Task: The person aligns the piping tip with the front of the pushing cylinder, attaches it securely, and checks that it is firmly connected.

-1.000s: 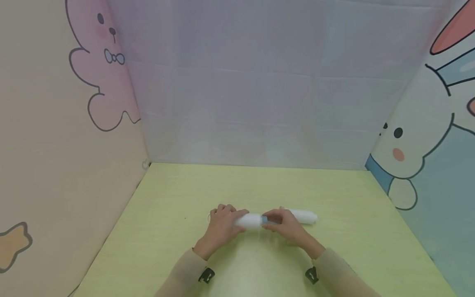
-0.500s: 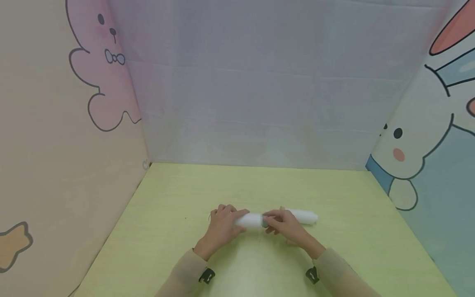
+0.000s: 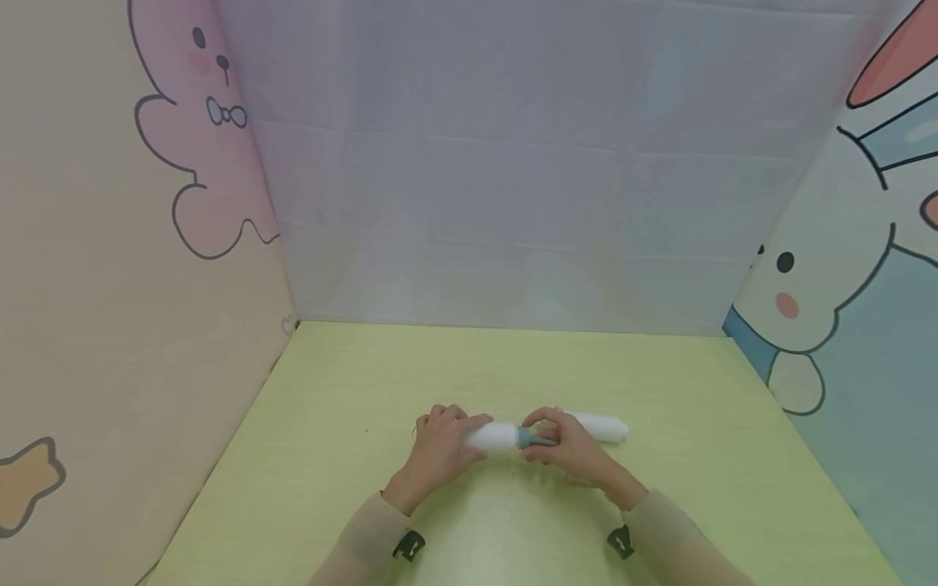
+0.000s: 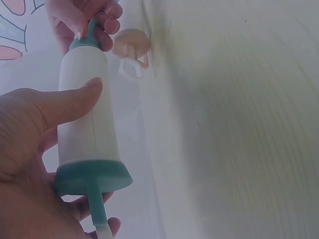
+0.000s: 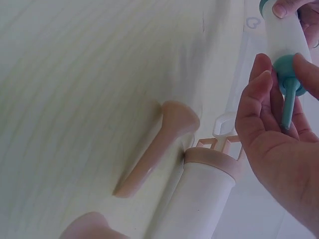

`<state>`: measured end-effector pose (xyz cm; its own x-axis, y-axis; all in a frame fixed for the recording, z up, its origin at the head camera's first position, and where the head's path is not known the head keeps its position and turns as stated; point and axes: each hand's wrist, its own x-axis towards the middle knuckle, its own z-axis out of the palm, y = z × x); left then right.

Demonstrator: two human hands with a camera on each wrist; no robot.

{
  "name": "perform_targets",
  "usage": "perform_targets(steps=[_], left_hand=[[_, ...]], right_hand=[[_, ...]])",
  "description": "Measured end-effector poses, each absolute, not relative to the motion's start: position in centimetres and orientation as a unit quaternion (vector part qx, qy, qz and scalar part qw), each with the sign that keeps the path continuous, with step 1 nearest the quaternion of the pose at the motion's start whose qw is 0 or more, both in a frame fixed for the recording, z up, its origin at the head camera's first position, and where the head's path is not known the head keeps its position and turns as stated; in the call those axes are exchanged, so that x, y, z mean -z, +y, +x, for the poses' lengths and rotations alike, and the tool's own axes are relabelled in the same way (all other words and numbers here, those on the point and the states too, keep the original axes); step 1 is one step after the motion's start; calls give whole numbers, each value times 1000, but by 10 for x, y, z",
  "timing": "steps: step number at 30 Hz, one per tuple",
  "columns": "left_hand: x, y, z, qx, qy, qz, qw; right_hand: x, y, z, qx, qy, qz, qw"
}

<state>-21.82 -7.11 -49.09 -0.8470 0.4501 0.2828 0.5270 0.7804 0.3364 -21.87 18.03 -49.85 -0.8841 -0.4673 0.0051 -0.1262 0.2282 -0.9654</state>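
Observation:
My left hand (image 3: pixel 438 446) grips a white-barrelled syringe with teal fittings (image 3: pixel 493 437), held lying sideways over the table. Its thumb lies along the barrel in the left wrist view, above a wide teal end cap (image 4: pixel 92 177) with a plunger stem (image 4: pixel 97 209) sticking out. At the other end sits a teal cone-shaped nozzle (image 5: pixel 289 94) with a thin spout. Around that nozzle curl the thumb and fingers of my right hand (image 3: pixel 575 449), fingertips at its wide base, the spout pointing into the palm.
A second white syringe (image 5: pixel 192 204) with a beige collar and a frame-like handle lies behind my right hand. Beside it is a loose beige nozzle (image 5: pixel 154 149), and another beige piece (image 5: pixel 92 226) shows at the lower edge. Printed walls border the pale yellow-green table (image 3: pixel 352 366).
My right fingers closed tightly over the nozzle half a second ago and now stand wider around its base, baring the spout. The left hand and the syringe stay in place.

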Motion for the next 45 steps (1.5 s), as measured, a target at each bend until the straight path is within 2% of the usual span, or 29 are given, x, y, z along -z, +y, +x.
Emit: perform_targets(steps=[7,19,27,45], left_hand=[[487,-71,-217,199,-940,-260,97],[490,-71,-216,205,-937,-266,93],[492,-72,-214,197,-940,-265,90],[493,-72,-216,211,-938,-261,91]], right_hand=[[494,180,-218,580,776,-185,162],[491,180,-218,525,819,-186,139],[491,178,-215,581,778,-175,164],[495,179,-218,616,756,-161,154]])
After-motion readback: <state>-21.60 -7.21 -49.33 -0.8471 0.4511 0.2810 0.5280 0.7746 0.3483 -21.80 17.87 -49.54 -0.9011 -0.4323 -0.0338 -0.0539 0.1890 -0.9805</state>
